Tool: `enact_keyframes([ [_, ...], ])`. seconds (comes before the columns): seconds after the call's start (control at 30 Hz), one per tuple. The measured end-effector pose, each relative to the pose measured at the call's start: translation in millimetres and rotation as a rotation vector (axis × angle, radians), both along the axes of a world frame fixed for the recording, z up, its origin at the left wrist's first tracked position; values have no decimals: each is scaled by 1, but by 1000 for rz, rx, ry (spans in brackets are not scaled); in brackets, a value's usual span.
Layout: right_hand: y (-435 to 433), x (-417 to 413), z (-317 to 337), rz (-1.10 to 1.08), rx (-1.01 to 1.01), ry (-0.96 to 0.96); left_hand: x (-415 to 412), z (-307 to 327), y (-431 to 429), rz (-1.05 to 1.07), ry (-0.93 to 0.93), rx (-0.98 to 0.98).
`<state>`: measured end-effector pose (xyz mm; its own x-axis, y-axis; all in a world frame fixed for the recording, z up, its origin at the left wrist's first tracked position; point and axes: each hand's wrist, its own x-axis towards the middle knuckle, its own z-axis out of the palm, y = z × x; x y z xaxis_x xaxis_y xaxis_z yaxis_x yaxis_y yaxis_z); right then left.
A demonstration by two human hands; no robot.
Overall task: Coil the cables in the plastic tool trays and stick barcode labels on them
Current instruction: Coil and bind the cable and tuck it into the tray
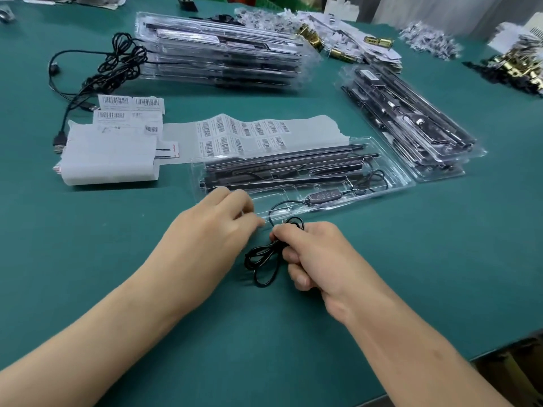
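Note:
A clear plastic tool tray (390,183) lies in front of me on the green table, with black bars in it and an inline controller (321,197). A black cable (261,259) runs out of the tray's near edge and is gathered into loops. My right hand (311,257) grips that bundle of loops just in front of the tray. My left hand (217,221) sits at the tray's near left corner, fingers curled, its fingertips at the cable near the right hand. A sheet of barcode labels (244,133) lies behind the tray.
A tall stack of filled trays (223,51) stands at the back, with tangled black USB cables (117,66) on its left. Another tray stack (411,124) lies at right. White label backing sheets (111,151) lie at left. Brass hardware (511,69) and paper piles sit far right.

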<state>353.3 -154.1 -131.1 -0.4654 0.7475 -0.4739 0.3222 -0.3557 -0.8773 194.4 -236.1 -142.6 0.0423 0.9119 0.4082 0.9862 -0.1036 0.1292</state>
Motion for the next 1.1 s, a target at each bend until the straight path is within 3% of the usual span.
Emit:
enact_keyframes([
  [0.27, 5, -10, 5, -8, -118, 3, -3, -2, 7, -4, -344, 59],
  [0.5, 3, -12, -1, -55, -77, -6, 4, -3, 4, 18, -480, 80],
  [0.87, 5, -16, 0, -65, -98, -63, 4, -1, 1, -3, -496, 33],
  [1.1, 8, -19, 2, -82, -129, -111, -3, 6, -1, -106, -246, 69],
])
